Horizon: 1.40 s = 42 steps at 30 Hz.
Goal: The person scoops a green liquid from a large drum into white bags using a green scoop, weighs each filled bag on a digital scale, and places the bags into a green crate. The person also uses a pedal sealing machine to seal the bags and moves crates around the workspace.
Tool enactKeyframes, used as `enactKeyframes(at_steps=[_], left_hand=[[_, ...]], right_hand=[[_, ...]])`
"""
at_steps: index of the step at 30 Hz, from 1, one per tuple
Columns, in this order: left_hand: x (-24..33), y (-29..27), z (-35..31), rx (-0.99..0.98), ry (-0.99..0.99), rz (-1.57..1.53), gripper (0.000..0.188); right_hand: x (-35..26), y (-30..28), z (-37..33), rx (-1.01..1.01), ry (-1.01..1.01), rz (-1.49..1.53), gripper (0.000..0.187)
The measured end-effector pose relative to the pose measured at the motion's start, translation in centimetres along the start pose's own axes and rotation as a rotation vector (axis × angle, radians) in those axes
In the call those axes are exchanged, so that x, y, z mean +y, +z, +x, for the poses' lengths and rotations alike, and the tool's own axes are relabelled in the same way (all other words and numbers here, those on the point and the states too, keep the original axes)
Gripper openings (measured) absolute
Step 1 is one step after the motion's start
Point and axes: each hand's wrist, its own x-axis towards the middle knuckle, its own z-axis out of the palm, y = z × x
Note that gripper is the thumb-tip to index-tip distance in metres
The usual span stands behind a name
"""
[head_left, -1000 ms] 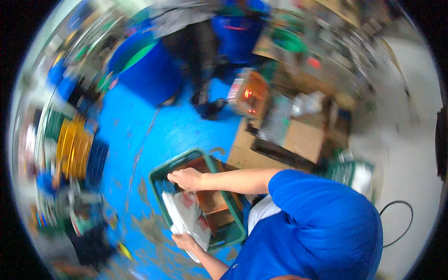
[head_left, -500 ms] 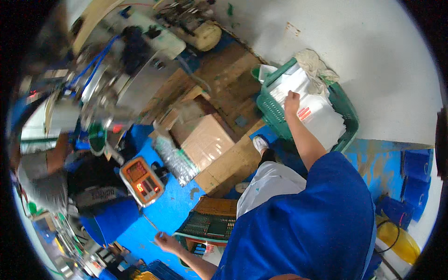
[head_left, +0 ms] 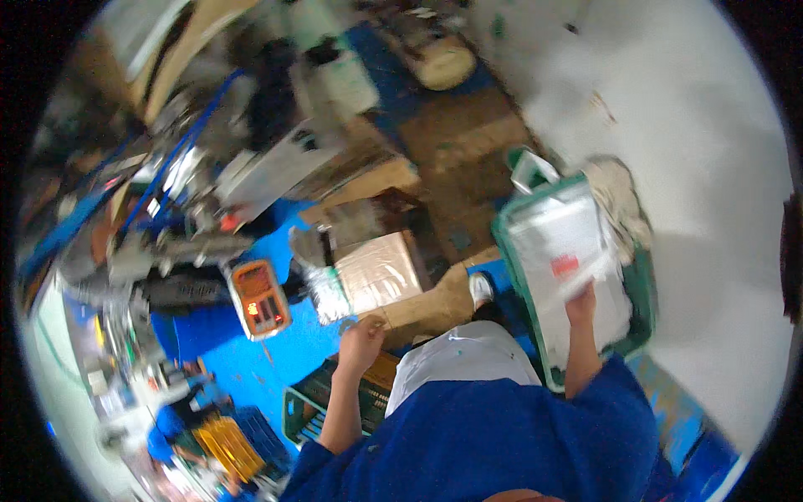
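My right hand (head_left: 580, 303) is over a green plastic basket (head_left: 545, 368) on the right. Its fingers are closed at the edge of a white plastic bag (head_left: 544, 230), which has a small red print and lies on a stack of similar white bags. My left hand (head_left: 362, 341) hangs in front of my body, near a cardboard flap (head_left: 431, 308). Its fingers are curled together; blur hides whether anything is between them. Beyond it sits a cardboard box (head_left: 381, 272) with shiny tape or film, and a clear plastic bundle (head_left: 328, 294) lies against its left side.
A scale (head_left: 259, 299) with an orange panel stands to the left over the blue floor (head_left: 251, 360). A dark green crate (head_left: 301, 414) is below my left forearm. A beige cloth (head_left: 619, 205) drapes the basket's wall side. Yellow crates (head_left: 227, 448) and another person are at lower left.
My left hand has come up and right, from beside the crate to near the cardboard flap. My right hand has moved from the basket's far end towards me. The whole view has turned.
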Motion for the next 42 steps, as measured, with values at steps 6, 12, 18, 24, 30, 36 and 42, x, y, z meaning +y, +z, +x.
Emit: enactKeyframes(at_steps=[6,12,18,24,30,36,42], left_hand=[[3.8,1.8,1.9,-0.061,-0.045,-0.689,0.025],[-0.1,2.0,1.5,0.125,-0.702,-1.745,0.037],[-4.2,-3.0,6.0,0.675,-0.490,-1.436,0.047],[-10.1,-8.2,17.6,0.953,-0.331,-0.680,0.043],[-12.6,-6.6,18.9,0.727,-0.414,-0.680,0.036],[-9.3,-9.1,19.8,0.662,0.027,-0.490,0.032],[-5.8,-4.3,20.8,0.150,0.088,0.457,0.059]], right_hand=[[8.9,13.4,-4.9,-0.550,0.666,-0.053,0.037],[30.2,22.2,-12.9,-0.427,0.846,-0.886,0.037],[35.7,31.9,-13.1,-0.701,-0.093,-1.404,0.049],[36.7,40.0,-2.6,-0.442,-0.520,-1.828,0.046],[38.3,36.0,2.7,-0.210,-0.579,-1.980,0.040],[37.8,36.7,2.0,-0.137,-0.438,-1.948,0.045],[36.9,37.4,-2.0,-0.399,-0.529,-1.745,0.038]])
